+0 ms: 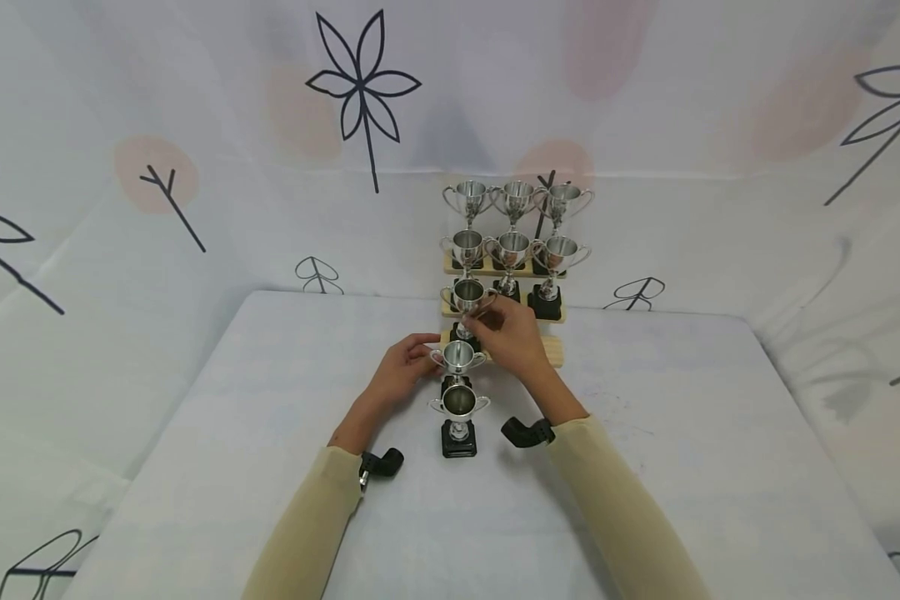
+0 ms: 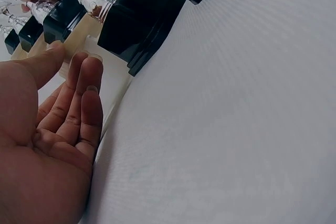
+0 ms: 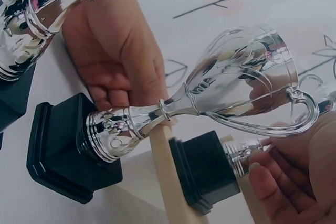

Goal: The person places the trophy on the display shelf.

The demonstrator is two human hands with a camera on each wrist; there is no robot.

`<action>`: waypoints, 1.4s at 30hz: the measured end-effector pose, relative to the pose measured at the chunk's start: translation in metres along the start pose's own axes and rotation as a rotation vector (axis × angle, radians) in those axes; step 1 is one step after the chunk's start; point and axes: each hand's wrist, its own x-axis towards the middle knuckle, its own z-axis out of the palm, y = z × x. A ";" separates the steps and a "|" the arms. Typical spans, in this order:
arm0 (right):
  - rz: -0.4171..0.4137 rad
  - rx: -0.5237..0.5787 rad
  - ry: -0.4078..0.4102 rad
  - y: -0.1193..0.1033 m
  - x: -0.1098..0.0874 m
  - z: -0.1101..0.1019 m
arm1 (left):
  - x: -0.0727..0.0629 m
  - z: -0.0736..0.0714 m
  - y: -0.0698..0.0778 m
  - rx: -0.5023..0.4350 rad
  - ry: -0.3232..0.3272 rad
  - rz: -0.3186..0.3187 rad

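Note:
My right hand (image 1: 512,335) pinches the stem of a small silver trophy cup (image 1: 468,295) with a black base. That base (image 3: 207,171) sits at the left part of the lowest step of a wooden tiered stand (image 1: 553,352). At that step's left end, my left hand (image 1: 405,367) grips the board edge (image 2: 79,35) between thumb and fingers; part of this grip is hidden. Two more trophies stand upright on the table in front of the stand: a nearer trophy (image 1: 459,417) and another trophy (image 1: 458,358) right behind it, close to the left fingertips.
Three trophies (image 1: 516,200) line the top step, and three others (image 1: 512,250) line the middle step. The white-covered table (image 1: 645,467) reaches back to a white cloth wall (image 1: 232,100) with plant drawings. Each wrist wears a black camera mount (image 1: 528,433).

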 end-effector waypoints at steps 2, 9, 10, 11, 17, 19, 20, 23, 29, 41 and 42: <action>0.006 0.011 -0.001 0.000 0.000 0.000 | 0.000 0.000 0.000 -0.010 0.000 0.000; 0.010 0.032 -0.006 0.003 0.001 0.001 | -0.001 0.001 0.001 -0.014 -0.003 -0.006; 0.009 0.034 -0.007 0.003 0.001 0.001 | -0.001 0.001 0.001 -0.012 -0.003 -0.007; 0.008 0.037 -0.008 0.004 0.001 0.002 | -0.001 0.001 0.001 -0.010 -0.003 -0.006; -0.014 0.040 -0.002 0.004 0.000 0.002 | 0.000 0.001 0.000 -0.003 -0.004 0.008; -0.024 0.046 0.005 0.005 -0.001 0.002 | 0.000 0.001 0.000 -0.002 -0.004 0.012; -0.028 0.054 0.007 0.005 -0.001 0.003 | 0.000 0.001 0.000 -0.002 -0.005 0.013; -0.031 0.082 0.009 0.006 -0.003 0.002 | -0.001 0.001 0.001 0.000 -0.005 0.012; -0.014 0.105 0.027 0.009 -0.009 -0.001 | -0.001 0.002 0.002 -0.003 -0.001 0.001; 0.003 0.165 0.047 0.013 -0.028 -0.010 | -0.002 0.001 0.004 0.019 0.005 -0.014; -0.005 0.169 0.030 0.014 -0.029 -0.011 | -0.002 0.001 0.005 0.020 0.004 -0.012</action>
